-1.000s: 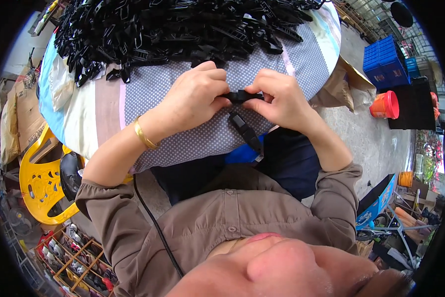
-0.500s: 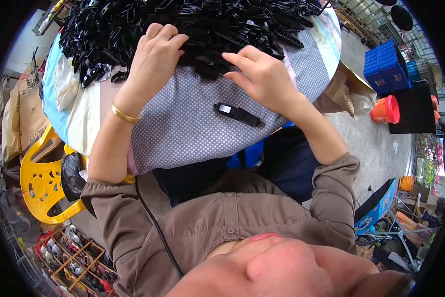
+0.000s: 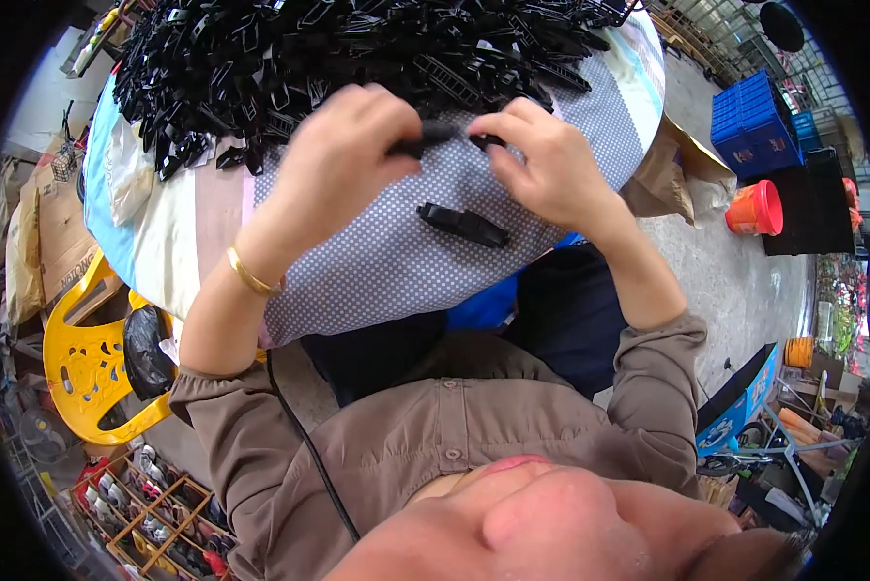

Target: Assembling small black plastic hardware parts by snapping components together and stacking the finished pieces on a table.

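Black plastic part (image 3: pixel 425 138) held above the dotted cloth (image 3: pixel 377 261) on the bench, left hand (image 3: pixel 343 160) fingers pinching one end. Right hand (image 3: pixel 541 160) fingers pinch a smaller piece (image 3: pixel 486 141) beside it. Assembled clip (image 3: pixel 464 225) lies below; black heap (image 3: pixel 338 58) behind.

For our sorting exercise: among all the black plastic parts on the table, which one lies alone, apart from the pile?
The black plastic part lying flat on the dotted cloth, just below the right hand; the others are heaped in the pile.
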### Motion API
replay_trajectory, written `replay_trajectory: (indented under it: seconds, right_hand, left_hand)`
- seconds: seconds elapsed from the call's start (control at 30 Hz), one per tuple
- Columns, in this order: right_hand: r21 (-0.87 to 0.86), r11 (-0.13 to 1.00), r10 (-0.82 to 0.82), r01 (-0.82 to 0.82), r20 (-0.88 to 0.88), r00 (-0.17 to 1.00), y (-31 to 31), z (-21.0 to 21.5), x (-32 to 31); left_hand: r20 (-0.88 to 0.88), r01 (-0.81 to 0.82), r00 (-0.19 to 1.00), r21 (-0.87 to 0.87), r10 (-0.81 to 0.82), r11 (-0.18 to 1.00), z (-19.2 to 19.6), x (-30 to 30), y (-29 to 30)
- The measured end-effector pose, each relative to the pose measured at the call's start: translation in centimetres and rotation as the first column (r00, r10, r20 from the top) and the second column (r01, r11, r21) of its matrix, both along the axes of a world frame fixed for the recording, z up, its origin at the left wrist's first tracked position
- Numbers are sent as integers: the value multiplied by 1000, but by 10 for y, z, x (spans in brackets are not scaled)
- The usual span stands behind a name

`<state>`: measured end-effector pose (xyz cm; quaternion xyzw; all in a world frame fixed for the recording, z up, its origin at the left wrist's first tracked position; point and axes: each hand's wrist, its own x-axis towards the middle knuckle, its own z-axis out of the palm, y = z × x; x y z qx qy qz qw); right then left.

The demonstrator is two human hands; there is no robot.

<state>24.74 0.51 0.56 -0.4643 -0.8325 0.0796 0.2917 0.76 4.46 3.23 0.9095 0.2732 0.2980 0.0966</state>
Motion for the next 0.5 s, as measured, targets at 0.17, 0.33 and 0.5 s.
replay_trajectory:
  seconds: [0.17,0.33,0.5]
  right_hand:
    - [-82,996,32,-38,-77,997,-14,-12,7]
    - [-60,998,-31,27,-66,997,-14,-16,14]
    - [-6,1000,-14,13,-72,997,-12,-9,16]
  left_hand:
    - [-20,148,987,-259,-158,954,-16,12,-18]
    - [-58,53,995,-393,-82,918,-16,11,-17]
    - [-32,50,997,-379,-67,924,-20,12,-18]
